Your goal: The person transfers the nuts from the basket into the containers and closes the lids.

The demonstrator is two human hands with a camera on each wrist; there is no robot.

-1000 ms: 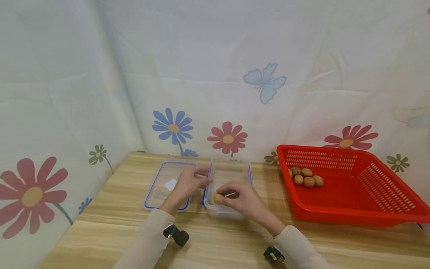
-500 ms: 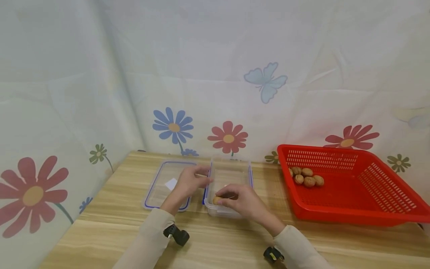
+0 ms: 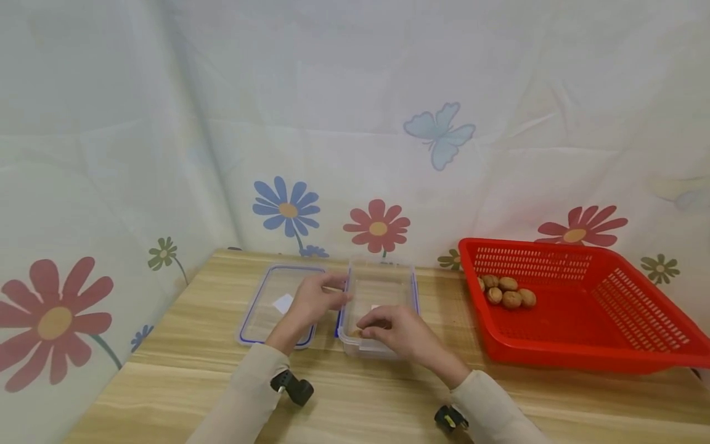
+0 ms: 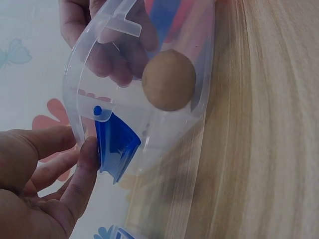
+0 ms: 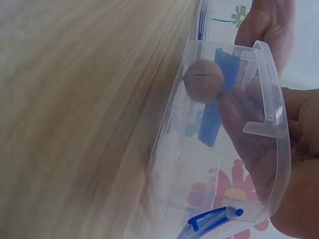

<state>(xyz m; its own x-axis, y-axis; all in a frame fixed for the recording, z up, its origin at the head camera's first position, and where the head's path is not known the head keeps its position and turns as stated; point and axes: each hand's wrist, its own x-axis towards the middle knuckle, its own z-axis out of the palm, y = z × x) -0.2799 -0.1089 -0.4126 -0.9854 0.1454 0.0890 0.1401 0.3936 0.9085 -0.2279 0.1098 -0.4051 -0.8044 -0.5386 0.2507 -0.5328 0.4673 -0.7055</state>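
Note:
A clear plastic food container [image 3: 383,354] with blue side latches stands on the wooden table. My left hand [image 3: 317,300] is at its left side, pinching the rim beside a blue latch [image 4: 115,147]. My right hand [image 3: 400,332] reaches down inside the near end of the container, fingers slightly parted. A walnut [image 4: 169,80] is low in the container, just below those fingertips; the left wrist view shows a small gap between them. From the head view the right fingers mostly hide this walnut.
Left of the container lies its clear lid [image 3: 256,308] with a blue seal and a white label. On the right stands a red plastic basket [image 3: 560,356], with several walnuts [image 3: 511,300] gathered at its left side. A floral curtain [image 3: 355,123] hangs behind the table [image 3: 344,401].
The right hand has lowered the walnut into the container, and the walnut has come away from the fingertips toward the bottom. The left hand has stayed at the rim.

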